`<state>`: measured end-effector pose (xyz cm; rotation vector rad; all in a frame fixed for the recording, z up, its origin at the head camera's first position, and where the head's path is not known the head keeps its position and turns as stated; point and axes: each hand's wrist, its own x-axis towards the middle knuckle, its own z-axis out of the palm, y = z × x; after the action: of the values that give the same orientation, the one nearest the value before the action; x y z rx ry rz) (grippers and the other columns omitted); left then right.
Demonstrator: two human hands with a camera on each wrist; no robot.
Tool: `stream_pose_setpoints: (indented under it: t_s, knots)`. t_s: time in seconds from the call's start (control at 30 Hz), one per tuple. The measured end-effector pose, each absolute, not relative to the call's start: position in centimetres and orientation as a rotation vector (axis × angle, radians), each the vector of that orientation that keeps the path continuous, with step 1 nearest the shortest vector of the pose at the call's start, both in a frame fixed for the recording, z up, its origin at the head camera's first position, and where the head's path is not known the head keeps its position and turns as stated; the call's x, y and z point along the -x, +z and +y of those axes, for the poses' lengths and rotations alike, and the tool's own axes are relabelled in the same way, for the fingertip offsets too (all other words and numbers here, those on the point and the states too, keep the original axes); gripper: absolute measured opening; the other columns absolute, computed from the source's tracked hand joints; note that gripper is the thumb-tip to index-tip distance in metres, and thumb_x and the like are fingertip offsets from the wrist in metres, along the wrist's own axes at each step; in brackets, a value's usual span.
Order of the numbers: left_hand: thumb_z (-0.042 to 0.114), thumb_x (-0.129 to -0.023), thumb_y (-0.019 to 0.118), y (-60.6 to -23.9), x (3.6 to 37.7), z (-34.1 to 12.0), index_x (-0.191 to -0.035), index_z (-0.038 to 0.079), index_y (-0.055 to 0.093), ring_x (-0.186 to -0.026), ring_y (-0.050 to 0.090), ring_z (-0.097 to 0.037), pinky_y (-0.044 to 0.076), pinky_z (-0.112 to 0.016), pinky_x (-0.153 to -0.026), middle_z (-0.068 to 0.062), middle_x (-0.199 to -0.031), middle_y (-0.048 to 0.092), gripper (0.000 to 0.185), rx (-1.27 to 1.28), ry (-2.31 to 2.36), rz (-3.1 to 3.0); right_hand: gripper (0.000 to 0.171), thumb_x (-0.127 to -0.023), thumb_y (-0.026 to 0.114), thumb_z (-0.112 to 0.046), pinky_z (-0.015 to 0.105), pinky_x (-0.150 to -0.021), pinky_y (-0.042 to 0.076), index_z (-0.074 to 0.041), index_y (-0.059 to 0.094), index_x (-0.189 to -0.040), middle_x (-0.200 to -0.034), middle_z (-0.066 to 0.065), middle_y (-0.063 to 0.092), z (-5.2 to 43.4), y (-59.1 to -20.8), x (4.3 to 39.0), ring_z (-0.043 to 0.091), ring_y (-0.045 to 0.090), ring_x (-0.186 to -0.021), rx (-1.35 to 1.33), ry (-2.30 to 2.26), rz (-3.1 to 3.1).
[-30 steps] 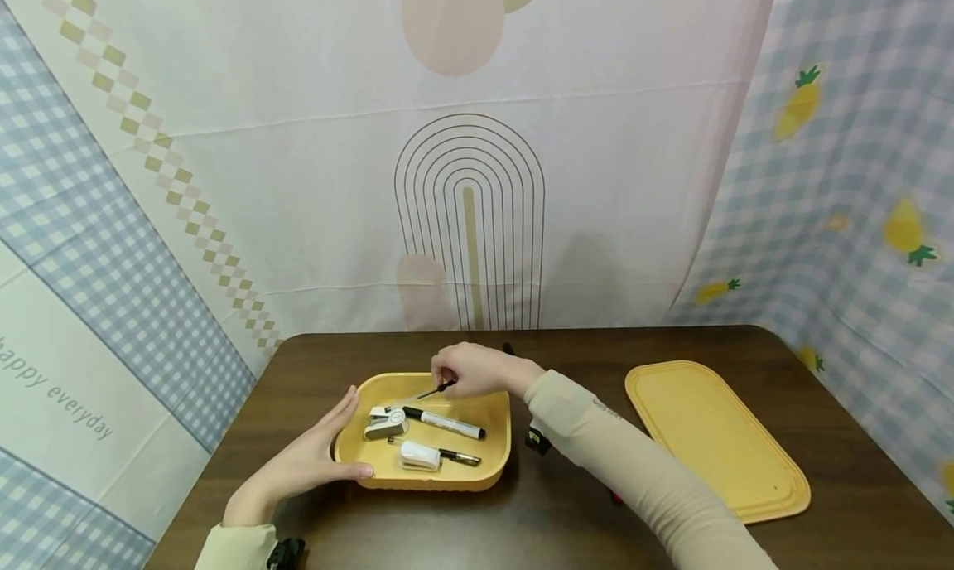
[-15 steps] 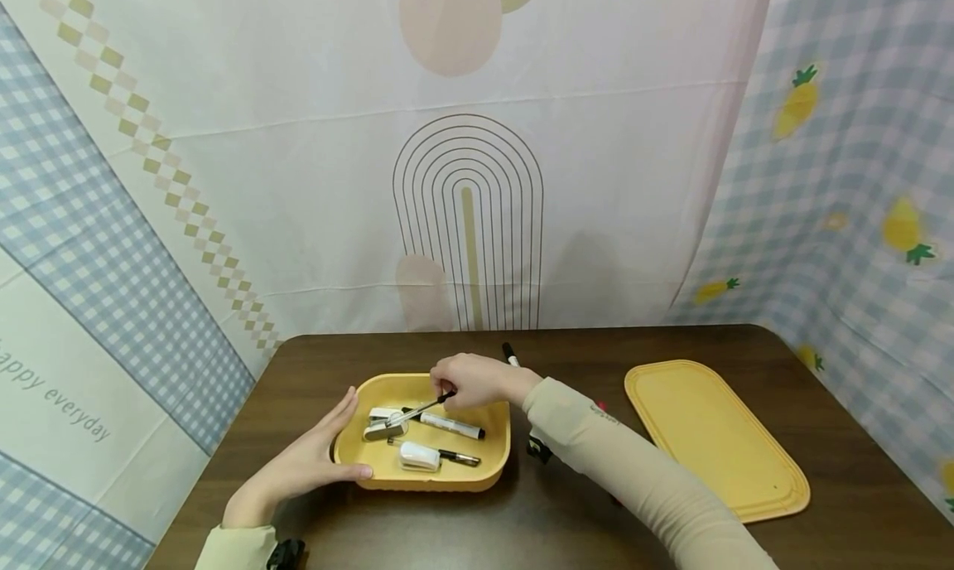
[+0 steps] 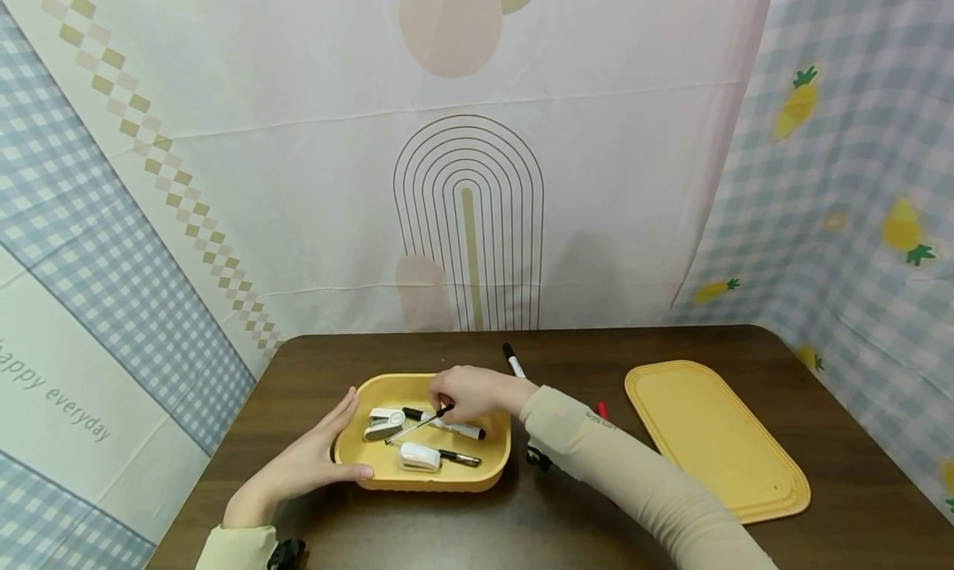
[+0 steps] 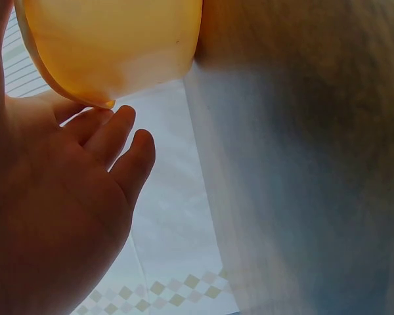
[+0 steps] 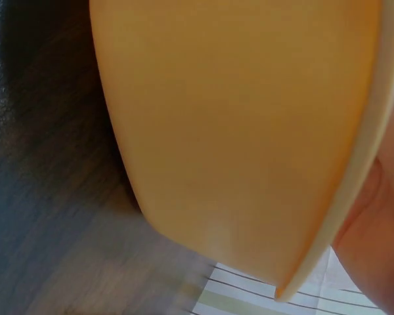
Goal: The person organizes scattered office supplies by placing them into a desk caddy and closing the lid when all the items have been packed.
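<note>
Landmark = yellow box (image 3: 488,454), an oblong, round-cornered plastic tub w/ smooth, slightly glossy walls, sitting on the dark wood-grain table (image 3: 566,512).

Progress, judging by how things lie: looks like stationery is being packed into the box, approx. half done. Already inside: a white stapler (image 3: 384,425) at the left end, a white-barrelled marker w/ black caps (image 3: 445,423) across the middle, a small white oblong item (image 3: 420,456) and a thin dark pen (image 3: 460,457) along the near wall. Right hand (image 3: 471,392) is over the box's far rim, fingers curled, pinching the black end of a slim silver pen (image 3: 416,426) whose tip slants down into the box by the stapler, so that one is nearly in, not let go yet. Left hand (image 3: 313,462) is flat against the box's left end, fingers straight, thumb along the near wall, steadying it; left wrist view shows the same, fingers relaxed beside the wall.

Prob. left to do: a black-capped marker (image 3: 511,359) lies outside, just behind the box's right far corner; a small red thing (image 3: 600,409) sits right of the box, partly hidden by the sleeve, can't tell what. Matching yellow lid (image 3: 715,437), flat w/ raised rim, lies well right of the box, not on.
</note>
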<state>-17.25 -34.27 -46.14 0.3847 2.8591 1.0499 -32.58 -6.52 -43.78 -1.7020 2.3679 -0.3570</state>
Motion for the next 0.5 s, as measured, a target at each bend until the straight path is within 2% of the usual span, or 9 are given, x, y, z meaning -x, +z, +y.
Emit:
stream_pose_setpoints:
  t_s: [0.5]
  knots:
    - [0.047,-0.079,0.084,-46.25,17.21,-34.33,-0.161,0.006,0.017,-0.149,0.017,-0.036,0.026,-0.06,-0.112,-0.009,-0.169,0.007,0.114,-0.397,1.032,2.872,0.015,-0.09,0.073,-0.016,0.018,-0.062,0.038,-0.022,0.06,-0.085,-0.077,-0.01,0.05,-6.78,-44.47,32.29,0.003,0.046,-0.068,1.681,-0.333,2.361]
